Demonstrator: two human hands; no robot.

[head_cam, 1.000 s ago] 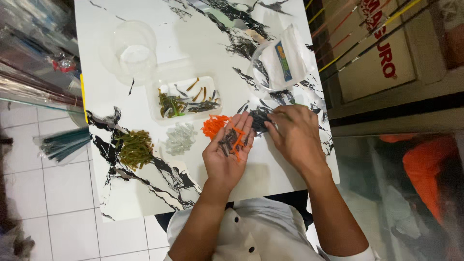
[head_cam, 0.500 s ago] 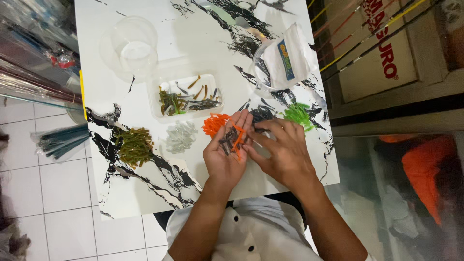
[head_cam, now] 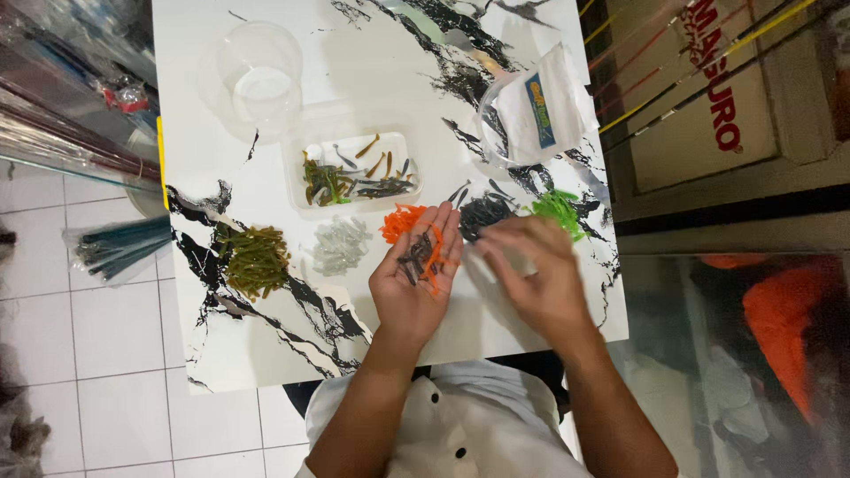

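My left hand point(head_cam: 414, 285) is palm up over the marble-patterned table point(head_cam: 266, 345), cupping several small dark and orange soft worm-shaped pieces point(head_cam: 423, 257). My right hand point(head_cam: 534, 281) hovers just right of it, fingers loosely spread and blurred, holding nothing that I can see. Sorted piles lie beyond the hands: orange pieces point(head_cam: 401, 219), black pieces point(head_cam: 484, 212), bright green pieces point(head_cam: 558, 209), pale grey pieces point(head_cam: 340, 245) and olive green pieces point(head_cam: 255, 259).
A clear rectangular tray point(head_cam: 351, 175) holds mixed pieces. A clear round tub point(head_cam: 258, 73) stands at the far left. A clear packet with a white card point(head_cam: 540, 108) lies at the far right. Cardboard boxes point(head_cam: 726, 97) stand beyond the table's right edge.
My right hand has drawn back from the left palm toward the right and nearer me, uncovering the black and bright green piles. The left hand stays in place, palm up.
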